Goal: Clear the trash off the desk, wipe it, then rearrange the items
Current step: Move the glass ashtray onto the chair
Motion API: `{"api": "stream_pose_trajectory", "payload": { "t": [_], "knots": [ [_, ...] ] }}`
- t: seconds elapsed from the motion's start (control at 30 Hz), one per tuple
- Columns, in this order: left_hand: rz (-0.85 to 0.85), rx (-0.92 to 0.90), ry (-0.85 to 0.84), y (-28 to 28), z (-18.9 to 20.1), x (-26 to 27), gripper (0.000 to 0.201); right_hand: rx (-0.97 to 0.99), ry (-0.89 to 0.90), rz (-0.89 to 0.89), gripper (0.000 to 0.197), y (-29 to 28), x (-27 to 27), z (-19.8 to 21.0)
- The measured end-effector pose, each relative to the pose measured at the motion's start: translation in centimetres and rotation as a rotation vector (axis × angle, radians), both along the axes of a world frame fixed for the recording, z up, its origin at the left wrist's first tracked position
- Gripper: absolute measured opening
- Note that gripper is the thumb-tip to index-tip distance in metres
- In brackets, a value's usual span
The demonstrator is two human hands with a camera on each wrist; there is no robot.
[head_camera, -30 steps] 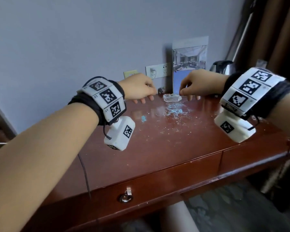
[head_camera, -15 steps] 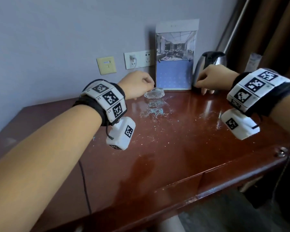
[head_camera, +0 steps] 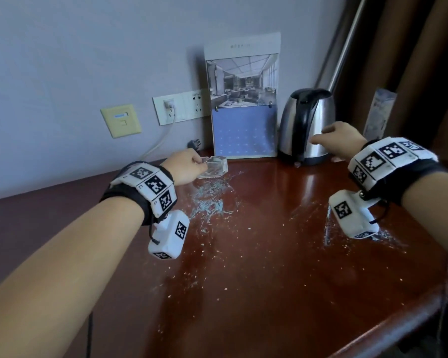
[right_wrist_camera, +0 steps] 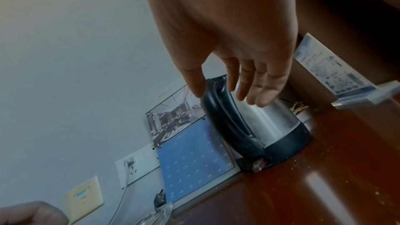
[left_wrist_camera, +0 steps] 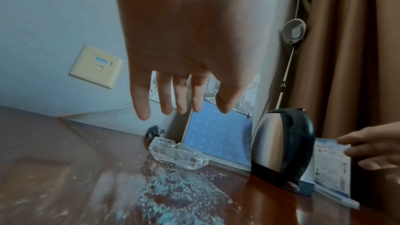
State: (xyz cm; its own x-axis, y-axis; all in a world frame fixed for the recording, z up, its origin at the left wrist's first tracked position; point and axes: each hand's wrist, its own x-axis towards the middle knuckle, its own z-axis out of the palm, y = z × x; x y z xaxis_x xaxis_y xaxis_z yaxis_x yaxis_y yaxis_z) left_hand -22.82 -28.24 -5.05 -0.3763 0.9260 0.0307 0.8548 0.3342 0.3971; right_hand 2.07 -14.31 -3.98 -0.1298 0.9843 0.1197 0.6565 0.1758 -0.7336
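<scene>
While L hand (head_camera: 184, 165) nears glass ashtray (head_camera: 214, 167) — crumbs (head_camera: 210, 200) strewn.

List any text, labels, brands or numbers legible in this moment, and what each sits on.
None can be read.
Tall standing menu card: faint header line, too blurred.
Cream wall plate: small blue label, illegible.
White-and-blue printed leaflet: print too small.
White wrist bands: square code markers only, no words.

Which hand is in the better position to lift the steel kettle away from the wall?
Probably the right hand: its open fingers hover just over the black handle of the steel electric kettle. The left hand is at the clear glass ashtray.
</scene>
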Motion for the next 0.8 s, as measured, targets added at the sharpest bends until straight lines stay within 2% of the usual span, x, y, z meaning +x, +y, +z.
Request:
{"api": "stream_pose_trajectory", "payload": {
  "t": [0.1, 0.13, 0.2, 0.23, 0.3, 0.33, 0.43, 0.53, 0.7, 0.8],
  "knots": [
    [0.036, -0.037, -0.019, 3.0, -1.0, -1.1, 0.036, -0.057, 0.164, -0.023, 0.043, 2.3, -0.5, -0.8],
    [0.054, -0.055, -0.008, 4.0, -1.1, -1.4, 0.035, -0.067, 0.217, -0.026, 0.037, 2.9, -0.8, -0.9],
    [0.042, -0.128, 0.008, 5.6, -1.1, -1.8, 0.019, -0.077, 0.293, -0.02, 0.029, 4.1, -1.7, -0.9],
    [0.023, -0.16, 0.013, 6.4, -1.2, -2.2, 0.028, -0.069, 0.316, -0.024, 0.028, 4.7, -2.3, -1.0],
    [0.003, -0.206, 0.05, 7.7, -1.2, -2.8, 0.063, -0.032, 0.356, -0.039, 0.026, 5.4, -3.5, -1.1],
    [-0.011, -0.22, 0.076, 8.2, -1.3, -3.3, 0.071, -0.019, 0.387, -0.045, 0.027, 5.7, -4.1, -1.2],
    [-0.05, -0.253, 0.15, 9.5, -1.6, -4.3, 0.078, -0.012, 0.542, -0.061, 0.021, 6.7, -6.0, -1.6],
    [-0.085, -0.33, 0.187, 10.0, -1.7, -4.9, 0.083, -0.055, 0.702, -0.085, 0.033, 7.4, -7.3, -1.6],
    [-0.117, -0.437, 0.16, 11.4, -2.3, -6.1, 0.092, -0.025, 0.71, -0.068, 0.043, 9.1, -7.7, -2.5],
    [-0.094, -0.469, 0.12, 12.3, -2.5, -6.6, 0.099, -0.042, 0.719, -0.039, 0.041, 8.3, -7.5, -2.2]
  ]
}}
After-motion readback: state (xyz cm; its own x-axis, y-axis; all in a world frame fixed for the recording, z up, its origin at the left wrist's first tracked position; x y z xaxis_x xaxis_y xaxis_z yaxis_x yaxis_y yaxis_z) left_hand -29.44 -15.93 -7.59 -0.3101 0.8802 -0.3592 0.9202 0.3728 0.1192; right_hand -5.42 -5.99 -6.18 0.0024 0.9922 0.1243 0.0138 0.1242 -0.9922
